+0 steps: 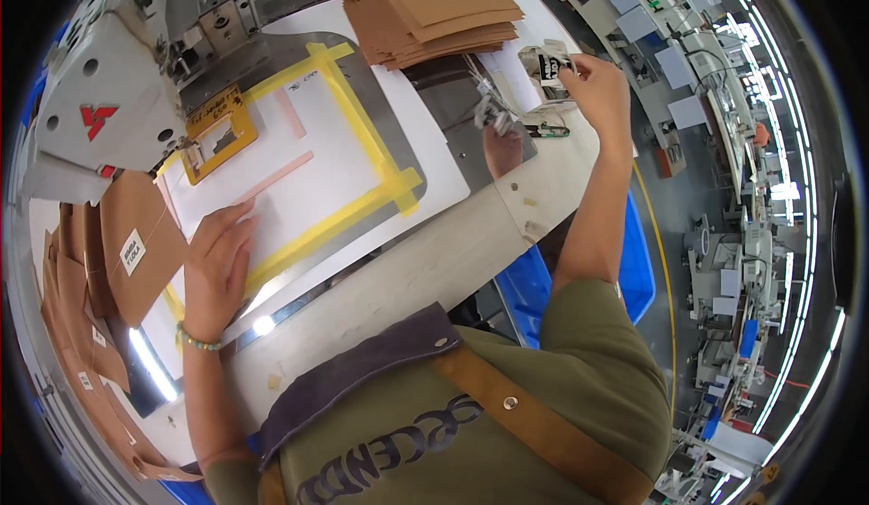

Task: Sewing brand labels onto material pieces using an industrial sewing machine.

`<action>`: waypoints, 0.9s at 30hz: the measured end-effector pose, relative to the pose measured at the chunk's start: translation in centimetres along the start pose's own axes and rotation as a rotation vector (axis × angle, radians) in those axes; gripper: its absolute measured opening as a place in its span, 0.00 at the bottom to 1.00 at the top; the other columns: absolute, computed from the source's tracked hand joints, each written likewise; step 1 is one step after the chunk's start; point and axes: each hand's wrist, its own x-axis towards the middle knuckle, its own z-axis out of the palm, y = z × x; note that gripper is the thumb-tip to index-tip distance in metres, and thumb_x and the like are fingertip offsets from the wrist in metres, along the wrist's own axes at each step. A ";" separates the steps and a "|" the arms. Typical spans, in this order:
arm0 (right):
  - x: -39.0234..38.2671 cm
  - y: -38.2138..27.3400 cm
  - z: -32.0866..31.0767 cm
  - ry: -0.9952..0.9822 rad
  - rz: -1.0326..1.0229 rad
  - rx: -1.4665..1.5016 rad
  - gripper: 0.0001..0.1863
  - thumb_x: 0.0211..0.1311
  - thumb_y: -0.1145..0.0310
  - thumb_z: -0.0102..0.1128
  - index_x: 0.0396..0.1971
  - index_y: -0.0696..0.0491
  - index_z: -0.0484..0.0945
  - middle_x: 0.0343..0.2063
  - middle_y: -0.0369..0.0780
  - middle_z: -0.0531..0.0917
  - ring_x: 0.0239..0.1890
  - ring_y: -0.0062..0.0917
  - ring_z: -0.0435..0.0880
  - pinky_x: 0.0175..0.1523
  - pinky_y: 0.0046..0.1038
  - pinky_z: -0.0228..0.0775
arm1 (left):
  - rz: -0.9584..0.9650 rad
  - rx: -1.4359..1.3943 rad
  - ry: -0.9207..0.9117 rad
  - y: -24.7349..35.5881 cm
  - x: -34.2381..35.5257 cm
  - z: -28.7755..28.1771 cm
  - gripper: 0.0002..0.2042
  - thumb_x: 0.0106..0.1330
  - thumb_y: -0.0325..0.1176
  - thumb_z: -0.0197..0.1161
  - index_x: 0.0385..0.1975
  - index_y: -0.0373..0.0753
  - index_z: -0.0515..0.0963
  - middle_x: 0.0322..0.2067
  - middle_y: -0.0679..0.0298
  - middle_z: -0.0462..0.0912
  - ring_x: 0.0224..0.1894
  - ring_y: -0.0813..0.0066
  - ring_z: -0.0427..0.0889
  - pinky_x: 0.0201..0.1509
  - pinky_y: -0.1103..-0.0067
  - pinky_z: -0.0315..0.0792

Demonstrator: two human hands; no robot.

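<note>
Head view: small black-and-white labels (549, 65) lie bunched well to the right of a white sheet (335, 175) framed in yellow tape (353, 123). The person's right hand (579, 78) reaches them, thumb and forefinger pinched at their edge; how many are gripped cannot be told. The left hand (217, 265) holds nothing, its fingers loosely spread and seeming to rest on the sheet's left part, near a pink strip (281, 174).

The step in hand looks like a pick-up on the right; the next move seems to call for separating a single label without dragging its neighbours.

A metal clip (493, 111) stands between the sheet and the labels, and a brown stack (425, 16) sits on the sheet's far side, so the way back looks freer nearer the body. On the sheet's left, a sewing machine (118, 89) with a yellow plate (220, 138) overhangs it, and brown pieces (140, 247) crowd that edge. Pale table (425, 247) runs along the sheet's near side; beyond its edge, to the sheet's right, is a blue bin (639, 270).
</note>
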 end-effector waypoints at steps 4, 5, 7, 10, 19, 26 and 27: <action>-3.4 -9.0 0.5 0.034 -0.150 0.386 0.17 0.59 0.68 0.73 0.49 0.54 0.92 0.25 0.40 0.85 0.24 0.28 0.79 0.35 0.28 0.73 | -0.250 -0.551 0.054 2.4 -0.5 0.0 0.16 0.75 0.24 0.63 0.60 0.32 0.85 0.61 0.52 0.87 0.62 0.56 0.86 0.66 0.66 0.80; -4.6 -11.5 0.9 0.048 -0.203 0.475 0.17 0.59 0.71 0.72 0.49 0.55 0.92 0.27 0.40 0.87 0.25 0.28 0.79 0.35 0.27 0.73 | -0.394 -0.897 0.043 3.2 -0.5 0.1 0.18 0.80 0.28 0.61 0.65 0.32 0.82 0.64 0.52 0.86 0.64 0.60 0.86 0.66 0.67 0.80; -6.6 -16.3 2.6 0.069 -0.531 0.531 0.17 0.59 0.73 0.72 0.50 0.55 0.90 0.34 0.41 0.89 0.29 0.28 0.82 0.36 0.28 0.75 | -0.463 -1.064 -0.028 3.8 -0.7 0.8 0.24 0.88 0.43 0.50 0.74 0.33 0.73 0.68 0.48 0.81 0.66 0.57 0.85 0.69 0.66 0.79; -10.1 -22.6 5.6 0.148 -0.885 0.498 0.18 0.54 0.74 0.73 0.48 0.53 0.89 0.41 0.39 0.89 0.37 0.32 0.88 0.41 0.32 0.82 | -0.561 -1.383 -0.043 3.3 -0.7 2.4 0.29 0.90 0.51 0.45 0.79 0.36 0.65 0.72 0.50 0.77 0.67 0.57 0.83 0.71 0.65 0.78; -18.0 -29.4 10.8 -0.028 -1.212 0.545 0.29 0.51 0.61 0.82 0.52 0.56 0.86 0.50 0.38 0.87 0.45 0.33 0.87 0.43 0.33 0.81 | -0.649 -1.960 0.215 0.7 -1.8 2.5 0.34 0.90 0.58 0.37 0.78 0.35 0.65 0.68 0.52 0.79 0.68 0.62 0.82 0.71 0.58 0.80; -15.3 -28.7 10.4 -0.208 -1.101 0.776 0.49 0.52 0.53 0.86 0.74 0.53 0.75 0.72 0.44 0.78 0.71 0.46 0.76 0.75 0.46 0.69 | -0.466 -2.087 0.051 -1.0 -2.2 1.9 0.34 0.89 0.58 0.42 0.75 0.33 0.69 0.66 0.50 0.81 0.68 0.56 0.84 0.72 0.61 0.81; -15.2 -28.6 10.2 -0.210 -1.096 0.773 0.49 0.52 0.53 0.86 0.74 0.53 0.75 0.72 0.44 0.78 0.71 0.46 0.76 0.75 0.46 0.69 | -0.525 -2.005 0.034 -0.4 -1.9 1.6 0.31 0.89 0.55 0.47 0.75 0.32 0.69 0.65 0.50 0.82 0.67 0.56 0.85 0.72 0.62 0.81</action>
